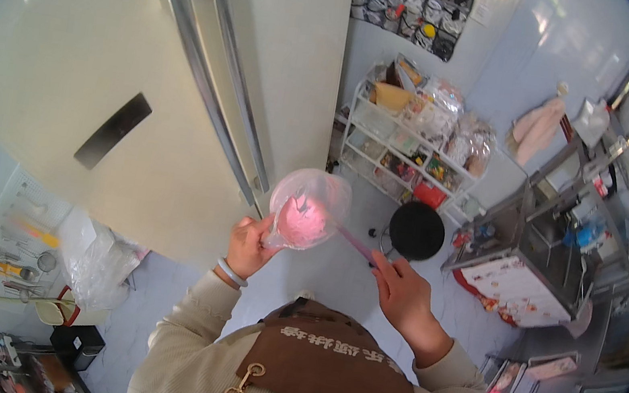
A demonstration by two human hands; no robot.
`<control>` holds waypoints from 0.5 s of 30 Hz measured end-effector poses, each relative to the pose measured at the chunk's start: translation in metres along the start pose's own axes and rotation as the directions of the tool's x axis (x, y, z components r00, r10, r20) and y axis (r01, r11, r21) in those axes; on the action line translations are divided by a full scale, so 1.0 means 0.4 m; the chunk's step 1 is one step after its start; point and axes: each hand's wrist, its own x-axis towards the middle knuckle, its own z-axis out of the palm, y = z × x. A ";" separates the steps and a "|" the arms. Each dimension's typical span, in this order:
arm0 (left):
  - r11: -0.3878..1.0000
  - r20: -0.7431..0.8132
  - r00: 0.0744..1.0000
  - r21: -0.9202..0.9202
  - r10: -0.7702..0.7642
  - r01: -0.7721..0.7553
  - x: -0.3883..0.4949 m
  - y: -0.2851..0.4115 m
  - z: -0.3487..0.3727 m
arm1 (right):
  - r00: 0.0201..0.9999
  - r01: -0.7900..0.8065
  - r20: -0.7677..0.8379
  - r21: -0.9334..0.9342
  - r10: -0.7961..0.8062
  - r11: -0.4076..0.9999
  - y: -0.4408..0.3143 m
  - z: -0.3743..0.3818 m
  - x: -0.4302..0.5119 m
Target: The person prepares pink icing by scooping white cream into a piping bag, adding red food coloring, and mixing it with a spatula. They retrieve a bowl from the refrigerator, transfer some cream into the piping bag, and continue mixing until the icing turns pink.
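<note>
My left hand (249,243) grips the handle side of a translucent plastic measuring jug (339,191), held up before me. Pink cream (302,222) coats its bottom and walls. In my right hand (401,289) is the handle of a purplish spatula (357,244), whose far end reaches over the jug and into its mouth, where it blurs against the pink. I cannot tell whether the spatula's head touches the cream.
A large cream-coloured refrigerator (212,230) with long metal handles stands close at the left front. Beyond are a white wire rack (359,102) of packets and a round black stool (416,231). A dark trolley-like stand (550,250) is at the right, tools on a pegboard (22,214) at the left.
</note>
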 end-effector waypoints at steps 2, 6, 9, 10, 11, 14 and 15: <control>1.000 -0.007 1.000 0.015 -0.007 0.007 0.039 -0.023 0.034 | 1.000 -0.007 -0.014 -0.020 0.007 1.000 0.047 0.009 0.070; 0.995 -0.003 0.997 0.061 -0.080 0.080 0.103 -0.064 0.095 | 0.984 0.116 0.121 0.131 -0.132 0.985 0.120 0.027 0.161; 0.987 -0.057 0.991 0.105 -0.117 0.123 0.115 -0.075 0.133 | 0.979 0.160 0.114 0.089 -0.170 0.983 0.221 0.035 0.267; 0.982 -0.074 0.991 0.140 -0.115 0.124 0.119 -0.080 0.149 | 0.977 0.184 0.094 0.074 -0.191 0.980 0.253 0.042 0.307; 0.973 -0.079 0.987 0.173 -0.141 0.153 0.117 -0.080 0.168 | 0.973 0.210 0.079 0.065 -0.215 0.976 0.284 0.050 0.343; 0.913 -0.214 0.899 0.063 -0.381 0.402 0.108 -0.057 0.243 | 0.926 0.329 0.164 0.090 -0.339 0.940 0.341 0.070 0.412; 0.881 -0.255 0.864 0.079 -0.435 0.467 0.109 -0.049 0.268 | 0.897 0.377 0.188 0.152 -0.401 0.914 0.347 0.076 0.427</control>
